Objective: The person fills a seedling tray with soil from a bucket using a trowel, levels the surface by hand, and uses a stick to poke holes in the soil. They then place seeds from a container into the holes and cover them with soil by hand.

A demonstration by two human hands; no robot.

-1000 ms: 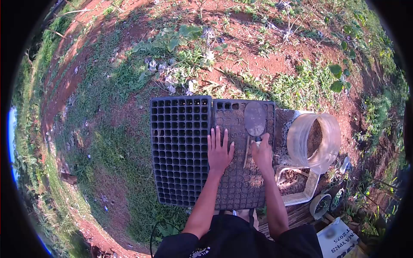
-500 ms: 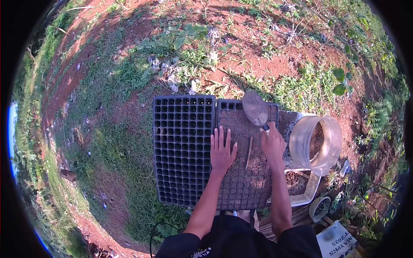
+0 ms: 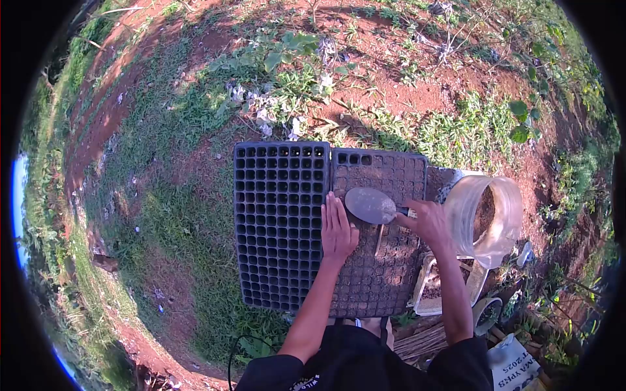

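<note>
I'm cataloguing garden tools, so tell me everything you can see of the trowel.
The trowel has a broad, rounded grey blade, apparently metal, with a paler, speckled patch near the neck. The right hand grips its mostly hidden handle, dark where it meets the blade. It is held sideways over the mostly soil-filled tray, blade tip toward the left hand; whether it touches the soil is unclear.

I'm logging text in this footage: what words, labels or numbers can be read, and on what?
"SMA YPKS": white flat sheet with dark lettering, lower right.
"T 2025": same sheet; its other marks are too unclear to read.
"WILD": black fabric shirt; lettering below is too blurred.
</note>
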